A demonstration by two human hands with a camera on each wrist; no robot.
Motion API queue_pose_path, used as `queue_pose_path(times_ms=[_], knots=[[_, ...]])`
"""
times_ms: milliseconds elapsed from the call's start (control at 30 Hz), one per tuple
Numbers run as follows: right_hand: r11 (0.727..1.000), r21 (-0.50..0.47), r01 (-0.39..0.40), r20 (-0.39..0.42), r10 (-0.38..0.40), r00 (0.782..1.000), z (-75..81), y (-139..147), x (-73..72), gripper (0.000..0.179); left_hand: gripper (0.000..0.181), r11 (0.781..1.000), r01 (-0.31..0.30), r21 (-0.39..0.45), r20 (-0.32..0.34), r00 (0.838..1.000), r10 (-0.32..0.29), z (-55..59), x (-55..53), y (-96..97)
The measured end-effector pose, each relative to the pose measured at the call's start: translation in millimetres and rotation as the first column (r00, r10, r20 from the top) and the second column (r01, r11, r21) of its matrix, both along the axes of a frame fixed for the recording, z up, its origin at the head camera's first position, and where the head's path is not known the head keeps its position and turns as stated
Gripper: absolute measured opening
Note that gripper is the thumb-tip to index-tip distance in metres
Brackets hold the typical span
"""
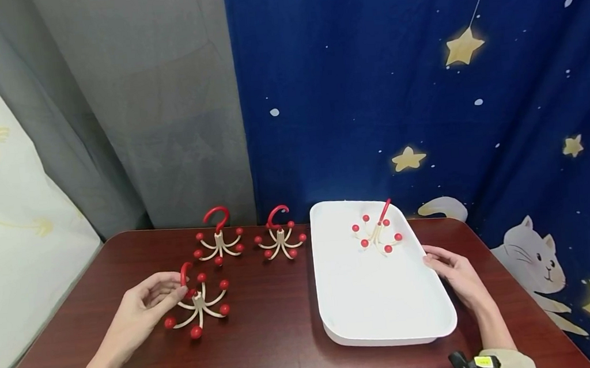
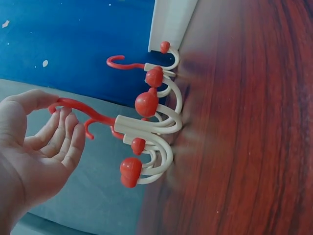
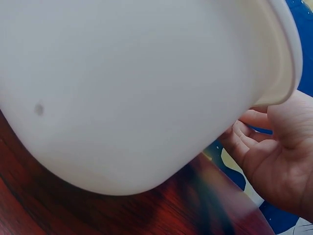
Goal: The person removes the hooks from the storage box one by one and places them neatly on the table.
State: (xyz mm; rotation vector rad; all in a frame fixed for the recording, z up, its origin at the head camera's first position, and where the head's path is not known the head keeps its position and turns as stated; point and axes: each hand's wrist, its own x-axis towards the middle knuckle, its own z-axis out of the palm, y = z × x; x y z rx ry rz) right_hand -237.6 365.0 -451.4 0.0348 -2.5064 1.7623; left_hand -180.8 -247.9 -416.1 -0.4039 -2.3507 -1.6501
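My left hand [image 1: 141, 311] pinches the red hook of a rotating hook rack [image 1: 198, 302], which has several curved cream arms tipped with red balls. In the left wrist view its cream stem [image 2: 137, 124] lies sideways in the picture, with the arms close to the tabletop. On the right, my right hand [image 1: 458, 275] holds the side rim of a white tray [image 1: 377, 304], thumb at the rim. The right wrist view shows its fingers [image 3: 237, 142] curled beneath the rim, partly hidden by the tray wall. Inside the tray's far end sits another hook rack [image 1: 379, 232].
Two more hook racks, one at the back left [image 1: 219, 243] and one beside the tray [image 1: 280, 240], stand hook-up on the dark red wooden table [image 1: 265, 336]. Behind the table hang a grey curtain [image 1: 164, 102] and a blue starry curtain [image 1: 331, 117].
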Motion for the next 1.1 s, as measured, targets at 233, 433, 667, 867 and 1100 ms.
queue_pose_path(times_ms=[233, 433, 667, 867, 1100], knots=[[1.0, -0.013, -0.009, -0.001, 0.009, 1.0, 0.0, 0, 0.1, 0.057, 0.026, 0.998, -0.023, 0.059, -0.028, 0.999, 0.024, 6.3, -2.7, -6.1], [1.0, -0.011, -0.01, -0.006, 0.01, 1.0, 0.4, 0, 0.0, 0.056, 0.028, 0.989, -0.037, 0.141, -0.076, 0.996, 0.049, 19.4, -7.1, -4.8], [1.0, -0.012, -0.008, -0.007, 0.007, 1.0, -0.2, 0, 0.2, 0.056, 0.027, 0.983, 0.005, 0.186, -0.121, 0.992, 0.018, 33.9, -14.7, 7.8], [1.0, -0.004, -0.009, -0.009, 0.009, 1.0, -0.3, 1, -0.3, 0.056, 0.028, 0.979, 0.022, 0.205, -0.117, 0.993, 0.002, 40.2, -19.8, 20.7], [1.0, 0.006, -0.003, -0.008, 0.003, 1.0, 0.3, 1, 0.0, 0.057, 0.028, 0.982, 0.045, 0.186, -0.119, 0.993, -0.023, 46.7, -26.4, 34.1]])
